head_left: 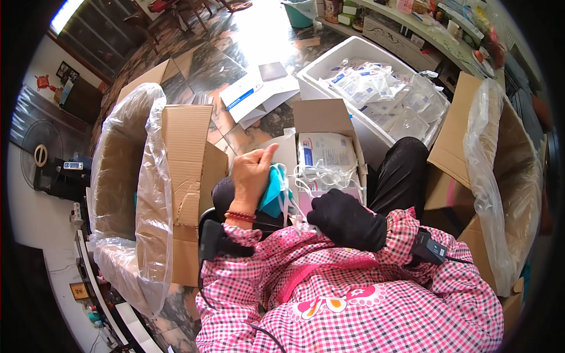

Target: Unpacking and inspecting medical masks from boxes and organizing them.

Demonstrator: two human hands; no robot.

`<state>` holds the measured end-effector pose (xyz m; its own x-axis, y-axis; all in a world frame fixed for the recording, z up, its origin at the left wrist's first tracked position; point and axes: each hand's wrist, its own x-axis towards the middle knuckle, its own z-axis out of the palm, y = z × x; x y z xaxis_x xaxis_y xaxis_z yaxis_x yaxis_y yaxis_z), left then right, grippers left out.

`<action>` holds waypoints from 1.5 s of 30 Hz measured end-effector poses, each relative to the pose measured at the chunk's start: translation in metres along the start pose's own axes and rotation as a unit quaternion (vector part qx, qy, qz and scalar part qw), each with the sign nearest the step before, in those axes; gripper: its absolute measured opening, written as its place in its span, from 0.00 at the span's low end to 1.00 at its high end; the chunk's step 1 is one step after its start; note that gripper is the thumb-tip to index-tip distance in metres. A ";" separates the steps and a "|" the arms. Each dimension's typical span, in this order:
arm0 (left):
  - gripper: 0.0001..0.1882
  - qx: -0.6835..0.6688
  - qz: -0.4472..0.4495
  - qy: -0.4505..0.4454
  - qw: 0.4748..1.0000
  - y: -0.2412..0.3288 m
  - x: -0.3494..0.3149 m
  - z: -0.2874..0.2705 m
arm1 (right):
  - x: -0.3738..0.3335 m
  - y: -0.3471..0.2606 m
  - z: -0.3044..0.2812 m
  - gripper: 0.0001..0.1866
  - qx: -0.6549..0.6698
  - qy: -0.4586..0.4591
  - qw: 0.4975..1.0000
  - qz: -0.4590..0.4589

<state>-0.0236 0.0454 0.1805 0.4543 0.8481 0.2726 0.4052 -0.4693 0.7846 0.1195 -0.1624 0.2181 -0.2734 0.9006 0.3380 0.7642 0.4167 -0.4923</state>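
Observation:
My bare left hand [249,175], with a red bead bracelet at the wrist, is curled with its thumb raised. It is closed on a teal face mask [272,199] with white ties, held over my lap. My right hand [347,220], in a black glove, is closed beside the mask's white ties [305,182]; its fingertips are hidden, and it seems to pinch a tie end. Just beyond both hands stands an open small carton [321,112] holding clear-wrapped white packets [327,150]. Some of the ties trail over that carton's front.
At left stands a large cardboard box [185,176] lined with clear plastic. Another lined box [456,138] is at right. A white foam box [318,73] full of wrapped packets sits beyond my knee. A flattened white carton [259,94] lies on the marble floor.

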 end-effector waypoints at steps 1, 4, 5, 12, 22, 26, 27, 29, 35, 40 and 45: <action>0.24 0.006 0.013 0.010 1.000 0.000 -0.001 0.007 | 0.001 -0.005 -0.004 0.07 -0.001 -0.012 1.000 -0.019; 0.24 -0.028 0.002 0.000 1.000 0.008 0.000 0.012 | -0.002 -0.004 -0.007 0.04 0.014 0.001 0.999 -0.044; 0.24 -0.036 -0.004 -0.020 0.999 0.005 -0.003 0.014 | -0.005 -0.004 -0.007 0.04 0.034 -0.002 0.998 -0.046; 0.27 -0.239 -0.123 -0.019 0.963 -0.001 -0.022 0.021 | -0.026 -0.001 -0.002 0.06 0.028 -0.075 0.996 -0.044; 0.30 -0.081 -0.002 0.101 0.992 -0.050 0.005 -0.047 | -0.078 0.018 0.025 0.10 0.476 0.145 0.833 0.242; 0.33 0.106 0.034 0.105 0.988 0.018 -0.009 -0.014 | 0.005 0.046 -0.019 0.18 0.369 0.203 0.836 0.353; 0.32 0.102 0.051 0.104 0.988 0.021 -0.013 -0.006 | 0.024 0.028 -0.029 0.21 0.273 0.194 0.876 0.347; 0.27 0.126 0.046 0.088 0.987 0.037 -0.022 -0.001 | 0.036 0.011 -0.021 0.30 0.312 0.214 0.882 0.280; 0.21 0.159 0.122 0.089 0.976 0.054 -0.028 0.006 | 0.045 0.019 0.006 0.30 0.007 0.180 0.967 0.182; 0.19 0.226 0.103 0.025 0.968 0.051 -0.033 0.004 | 0.041 0.025 0.012 0.15 -0.150 0.104 0.976 0.116; 0.22 0.142 0.038 0.008 0.989 0.055 -0.035 0.012 | 0.045 0.045 0.025 0.08 0.193 0.242 0.948 0.068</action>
<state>-0.0077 -0.0132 0.2078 0.4803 0.8104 0.3355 0.5772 -0.5801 0.5747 0.1271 -0.0999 0.1914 0.1844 0.8262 0.5324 0.4763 0.3987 -0.7837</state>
